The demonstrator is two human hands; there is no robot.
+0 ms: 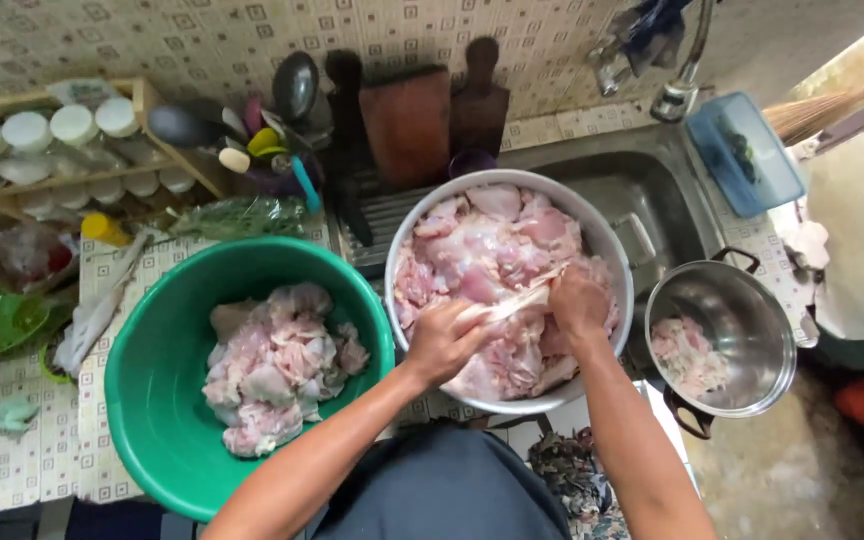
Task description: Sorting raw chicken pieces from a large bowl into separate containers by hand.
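Observation:
A large metal bowl point(602, 250) full of raw pink chicken pieces point(487, 250) sits at the sink's edge. Both my hands are over it. My left hand point(444, 340) grips one end of a pale strip of chicken skin point(517, 298). My right hand point(577, 300) pinches the other end, so the strip is stretched between them. To the left, a green plastic basin point(152, 350) holds more raw chicken pieces point(272, 370). On the right, a steel pot point(742, 300) with black handles holds a few chicken bits point(687, 355).
A steel sink point(642, 185) with a tap point(682, 80) lies behind the bowl. Wooden boards point(407, 120) and ladles lean on the tiled wall. A wooden rack of white-lidded jars point(52, 140) stands back left. A blue lidded box point(747, 150) sits back right.

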